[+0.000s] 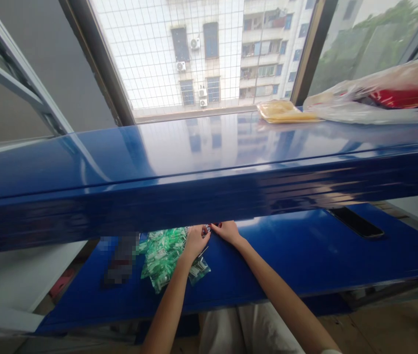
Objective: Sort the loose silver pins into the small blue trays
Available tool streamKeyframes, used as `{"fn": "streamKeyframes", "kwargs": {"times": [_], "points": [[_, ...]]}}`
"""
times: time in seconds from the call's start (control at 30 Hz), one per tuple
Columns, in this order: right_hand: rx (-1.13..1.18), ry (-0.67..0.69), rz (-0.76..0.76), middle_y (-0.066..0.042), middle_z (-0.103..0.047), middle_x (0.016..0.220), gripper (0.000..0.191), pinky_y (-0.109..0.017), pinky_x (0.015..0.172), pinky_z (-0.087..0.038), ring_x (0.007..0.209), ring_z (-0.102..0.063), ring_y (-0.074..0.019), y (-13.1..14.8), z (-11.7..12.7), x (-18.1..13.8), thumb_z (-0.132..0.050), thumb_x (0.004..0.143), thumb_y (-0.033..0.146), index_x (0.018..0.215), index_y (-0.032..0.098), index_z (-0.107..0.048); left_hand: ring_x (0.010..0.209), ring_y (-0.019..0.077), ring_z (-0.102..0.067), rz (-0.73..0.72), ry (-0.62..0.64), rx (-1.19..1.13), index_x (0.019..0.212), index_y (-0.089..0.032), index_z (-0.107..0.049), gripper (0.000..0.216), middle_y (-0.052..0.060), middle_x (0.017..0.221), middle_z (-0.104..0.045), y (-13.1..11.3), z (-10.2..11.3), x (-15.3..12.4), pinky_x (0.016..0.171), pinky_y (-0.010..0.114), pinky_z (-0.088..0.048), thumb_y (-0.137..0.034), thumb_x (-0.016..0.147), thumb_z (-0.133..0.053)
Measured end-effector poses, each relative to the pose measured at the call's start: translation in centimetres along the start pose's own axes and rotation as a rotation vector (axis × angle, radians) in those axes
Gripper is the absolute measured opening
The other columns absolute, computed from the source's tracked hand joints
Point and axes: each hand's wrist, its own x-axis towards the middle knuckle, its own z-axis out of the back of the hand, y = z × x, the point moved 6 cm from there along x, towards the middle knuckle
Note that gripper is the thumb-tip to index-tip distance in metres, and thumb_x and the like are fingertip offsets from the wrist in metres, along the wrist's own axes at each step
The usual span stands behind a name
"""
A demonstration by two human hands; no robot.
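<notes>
Fingers of the left hand [195,241] and right hand [228,231] are curled and nearly meet at a few small shiny parts [206,229], just under the front edge of the blue upper shelf [209,199]. From my remote station I find both sets bent inward, but I cannot tell whether either is closed on a part or only touching; the detail is too small and the shelf edge cuts the view.

Location: the shiny parts are between the hands, over the blue worktop [290,260]. Green packets [164,253] lie heaped beside and partly behind the left hand; a clear packet [200,270] lies at the heap's near right edge, by the left wrist.

Risks, in my judgement: small parts could slip from a light pinch and scatter on the glossy surface. The left forearm runs close along the heap, so a sideways sweep could drag packets toward the near edge. Loose parts could be lost among the packets, as the two are so close. Raising the hands abruptly could knock the knuckles on the shelf.

Also noted: a dark phone [358,222] lies on the worktop, well apart to the right, and appears exposed to little risk.
</notes>
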Motion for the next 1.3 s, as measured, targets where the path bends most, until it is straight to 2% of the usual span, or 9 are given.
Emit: {"fn": "streamKeyframes", "kwargs": {"times": [0.23,0.43,0.53,0.7,0.8,0.9,1.0,1.07,1.3], "points": [[0.118,-0.020,0.045,-0.002,-0.067,0.071,0.022,-0.021,0.056,-0.041,0.059,-0.058,-0.0128,0.7,0.7,-0.2,-0.056,0.071,0.035,0.081,0.021,-0.069,0.057,0.0105,-0.050,0.044,-0.079,-0.062,0.091,-0.017,-0.057,0.019,0.000,0.065,-0.055,0.5,0.5,0.1,0.058,0.023,-0.038,-0.022,0.076,-0.046],[0.275,-0.043,0.055,-0.005,-0.068,0.079,0.025,-0.026,0.066,-0.046,0.068,-0.061,-0.0160,0.5,0.8,0.1,-0.058,0.068,0.033,0.085,0.018,-0.068,0.057,0.0117,-0.051,0.088,-0.193,-0.137,0.081,-0.016,-0.054,0.012,0.002,0.067,-0.055,1.3,1.0,0.1,0.054,0.024,-0.039,-0.023,0.078,-0.044],[0.329,-0.035,-0.003,-0.005,-0.068,0.078,0.026,-0.027,0.069,-0.047,0.070,-0.062,-0.0167,0.2,0.7,0.3,-0.058,0.067,0.031,0.086,0.016,-0.068,0.058,0.0128,-0.051,0.067,-0.241,-0.157,0.078,-0.017,-0.054,0.014,0.001,0.065,-0.054,1.5,1.1,0.1,0.058,0.026,-0.040,-0.024,0.080,-0.042],[0.349,-0.038,-0.177,-0.005,-0.064,0.058,0.022,-0.026,0.062,-0.046,0.059,-0.060,-0.0157,-0.3,1.1,0.2,-0.055,0.068,0.031,0.067,0.012,-0.068,0.066,0.0159,-0.054,0.080,-0.253,-0.175,0.083,-0.016,-0.057,0.020,0.004,0.070,-0.057,1.9,0.8,0.2,0.067,0.030,-0.042,-0.028,0.082,-0.040],[0.371,-0.021,-0.238,-0.005,-0.063,0.055,0.023,-0.024,0.056,-0.044,0.055,-0.059,-0.0148,-0.5,1.3,0.1,-0.054,0.068,0.029,0.064,0.011,-0.067,0.064,0.0160,-0.053,0.096,-0.257,-0.177,0.084,-0.015,-0.057,0.023,0.005,0.071,-0.057,2.0,0.8,0.3,0.064,0.029,-0.042,-0.030,0.082,-0.040],[0.384,-0.026,-0.253,-0.005,-0.064,0.058,0.020,-0.022,0.055,-0.043,0.054,-0.059,-0.0134,-0.6,1.3,0.2,-0.054,0.068,0.026,0.070,0.011,-0.068,0.059,0.0146,-0.052,0.117,-0.268,-0.189,0.077,-0.014,-0.057,0.024,0.004,0.067,-0.056,2.0,1.1,0.3,0.057,0.027,-0.040,-0.031,0.081,-0.040],[0.406,-0.029,-0.225,-0.005,-0.065,0.064,0.022,-0.019,0.052,-0.042,0.053,-0.058,-0.0114,-0.6,1.2,0.3,-0.054,0.068,0.023,0.081,0.012,-0.068,0.054,0.0125,-0.049,0.142,-0.278,-0.202,0.070,-0.015,-0.056,0.024,0.002,0.061,-0.054,1.8,1.5,0.3,0.052,0.024,-0.037,-0.029,0.081,-0.041],[0.425,-0.037,-0.174,-0.005,-0.066,0.067,0.024,-0.018,0.049,-0.041,0.052,-0.058,-0.0108,-0.5,1.0,0.4,-0.053,0.068,0.023,0.085,0.013,-0.068,0.052,0.0115,-0.047,0.142,-0.269,-0.220,0.074,-0.015,-0.057,0.022,0.001,0.059,-0.052,1.6,1.6,0.3,0.051,0.023,-0.035,-0.028,0.081,-0.041],[0.439,-0.060,-0.074,-0.004,-0.065,0.062,0.022,-0.019,0.048,-0.040,0.053,-0.056,-0.0115,-0.6,0.6,0.5,-0.055,0.068,0.026,0.080,0.014,-0.070,0.060,0.0123,-0.048,0.103,-0.264,-0.256,0.091,-0.015,-0.056,0.022,0.001,0.065,-0.052,1.0,1.5,0.4,0.054,0.023,-0.038,-0.030,0.080,-0.043]]}}
